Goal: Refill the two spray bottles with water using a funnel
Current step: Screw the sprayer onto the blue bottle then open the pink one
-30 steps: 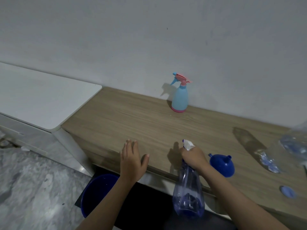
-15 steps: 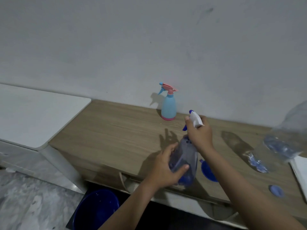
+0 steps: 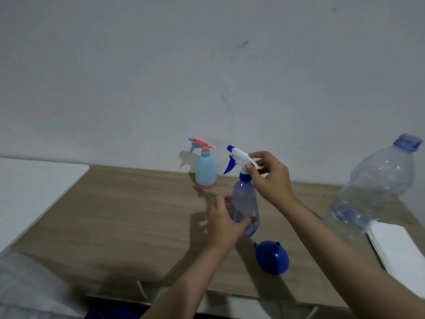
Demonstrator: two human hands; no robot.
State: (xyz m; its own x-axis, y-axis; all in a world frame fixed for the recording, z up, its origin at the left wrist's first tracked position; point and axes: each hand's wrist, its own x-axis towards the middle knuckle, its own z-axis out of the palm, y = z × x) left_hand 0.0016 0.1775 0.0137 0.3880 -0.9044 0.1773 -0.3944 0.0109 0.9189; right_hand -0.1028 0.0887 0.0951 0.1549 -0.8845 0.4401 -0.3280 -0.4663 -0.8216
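Centre frame: clear spray bottle (image 3: 245, 206), light thin plastic; left hand (image 3: 226, 223) clasping body, right hand (image 3: 268, 178) pinching trigger head (image 3: 240, 156).

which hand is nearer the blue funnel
Left. The left hand, gripping the clear spray bottle, is just up-left of the blue funnel; the right hand is higher, at the trigger head.

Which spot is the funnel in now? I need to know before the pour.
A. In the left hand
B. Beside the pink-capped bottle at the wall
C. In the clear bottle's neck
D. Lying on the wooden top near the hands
D: the funnel lies on the wooden top, just in front of the clear bottle held by both hands.
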